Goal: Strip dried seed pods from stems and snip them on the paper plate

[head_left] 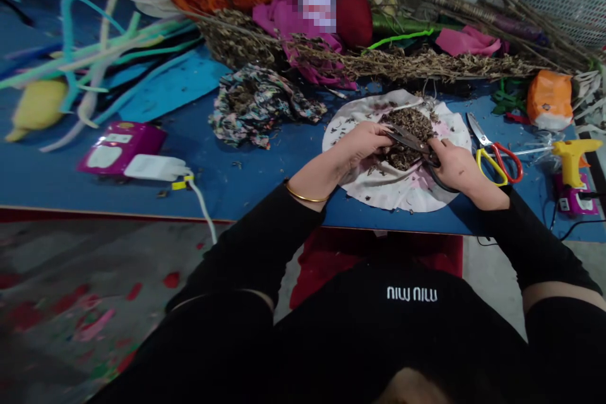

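A round white cloth (364, 188) lies on the blue table with a heap of dried, crumbled plant material (409, 120) in its middle. My right hand (458, 167) is closed round the handles of dark scissors (411, 141), whose blades point left across the heap. At the blade tips, my left hand (364, 144) has its fingers pinched together; what is between them is too small to make out. To the right of the cloth lies a second pair of scissors (495, 154) with red and yellow handles.
A yellow glue gun (570, 154) stands at the right near an orange packet (549, 101). Dried stalks (416, 66) run along the back. Left are a flowered cloth bundle (265, 101), a purple box (120, 148) with a plugged-in white adapter (154, 166), and foam-like strips (113, 53).
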A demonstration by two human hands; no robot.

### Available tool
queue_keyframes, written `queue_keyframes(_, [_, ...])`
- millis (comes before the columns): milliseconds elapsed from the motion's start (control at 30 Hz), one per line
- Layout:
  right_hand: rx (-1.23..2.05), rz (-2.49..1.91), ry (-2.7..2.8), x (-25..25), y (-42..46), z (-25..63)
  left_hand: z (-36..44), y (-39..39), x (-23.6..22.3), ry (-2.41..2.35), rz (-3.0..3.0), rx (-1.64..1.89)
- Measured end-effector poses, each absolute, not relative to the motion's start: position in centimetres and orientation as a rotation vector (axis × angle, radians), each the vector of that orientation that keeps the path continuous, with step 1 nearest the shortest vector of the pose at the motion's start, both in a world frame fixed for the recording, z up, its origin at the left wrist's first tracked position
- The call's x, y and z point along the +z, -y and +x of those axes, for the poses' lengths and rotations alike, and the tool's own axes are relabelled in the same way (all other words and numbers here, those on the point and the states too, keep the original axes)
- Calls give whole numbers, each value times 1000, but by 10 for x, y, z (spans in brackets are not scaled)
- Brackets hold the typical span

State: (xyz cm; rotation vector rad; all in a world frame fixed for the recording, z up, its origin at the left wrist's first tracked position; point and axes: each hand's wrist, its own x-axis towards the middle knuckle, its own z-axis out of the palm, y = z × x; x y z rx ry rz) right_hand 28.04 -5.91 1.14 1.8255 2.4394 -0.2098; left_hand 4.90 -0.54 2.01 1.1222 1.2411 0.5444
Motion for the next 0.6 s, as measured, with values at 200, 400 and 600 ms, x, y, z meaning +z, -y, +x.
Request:
queue_keyframes(200, [-209,1830,-2421,12,59,280,47,2,12,-1220,1127,546])
queue_keyframes(400, [-200,1826,-2444,10,58,283,46,-2,3,-1192,1124,568])
queue_keyframes(600, [-206,1823,-2464,8,57,284,45,-3,3,-1204,1128,566])
